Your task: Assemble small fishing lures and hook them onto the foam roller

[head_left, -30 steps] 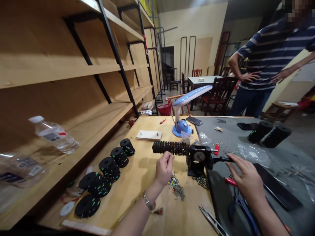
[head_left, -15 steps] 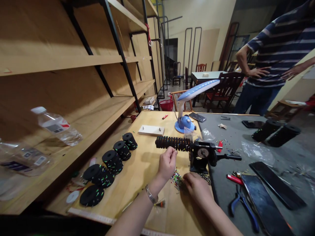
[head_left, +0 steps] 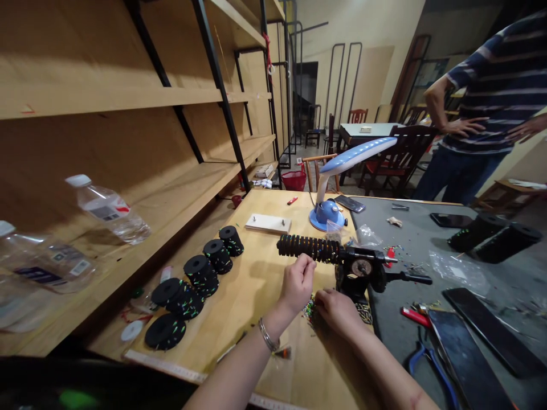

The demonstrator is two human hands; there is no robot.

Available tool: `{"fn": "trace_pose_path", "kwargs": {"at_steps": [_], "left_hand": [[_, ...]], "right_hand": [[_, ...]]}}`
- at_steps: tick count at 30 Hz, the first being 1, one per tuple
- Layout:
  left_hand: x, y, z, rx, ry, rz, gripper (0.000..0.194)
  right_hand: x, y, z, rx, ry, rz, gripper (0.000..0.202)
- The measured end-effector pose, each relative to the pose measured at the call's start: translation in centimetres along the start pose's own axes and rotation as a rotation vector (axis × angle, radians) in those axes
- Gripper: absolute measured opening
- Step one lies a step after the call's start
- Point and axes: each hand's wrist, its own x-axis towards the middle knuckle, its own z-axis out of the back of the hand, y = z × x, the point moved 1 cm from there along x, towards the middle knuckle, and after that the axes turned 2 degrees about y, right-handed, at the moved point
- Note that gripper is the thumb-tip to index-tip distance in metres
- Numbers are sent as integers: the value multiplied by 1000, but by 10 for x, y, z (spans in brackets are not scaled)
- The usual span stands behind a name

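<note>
My left hand (head_left: 298, 282), with a metal bracelet at the wrist, is closed just below the ridged black roll (head_left: 308, 248); whatever its fingers pinch is too small to make out. The roll sits on the shaft of a black hand-cranked device (head_left: 361, 267), whose handle points right. My right hand (head_left: 337, 310) rests over a pile of small coloured beads (head_left: 308, 312) on the wooden table, its fingers bent down and closed at the pile. What they hold, if anything, is hidden. Small dark and gold pieces (head_left: 364, 312) lie beside it.
Black foam rolls (head_left: 200, 273) stand at left, near a wooden shelf (head_left: 171, 208) with plastic bottles (head_left: 106, 208). A blue lamp (head_left: 328, 213) and white block (head_left: 268, 223) are behind. Blue pliers (head_left: 431, 364) and phones lie right. A person in a striped shirt (head_left: 499, 85) stands beyond.
The view has shifted slightly, moving most things a little to the right. Both hands keep nearly the same places, the left below the roll and the right at the beads.
</note>
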Motion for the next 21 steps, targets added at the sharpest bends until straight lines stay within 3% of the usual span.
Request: {"fn": "trace_pose_path", "kwargs": {"at_steps": [15, 21], "left_hand": [[-1, 0, 0, -11, 10, 17, 21], [-1, 0, -1, -16, 13, 2, 23]], "right_hand": [[0, 6, 8, -55, 38, 41, 18], [1, 7, 3, -91, -2, 47, 22]]}}
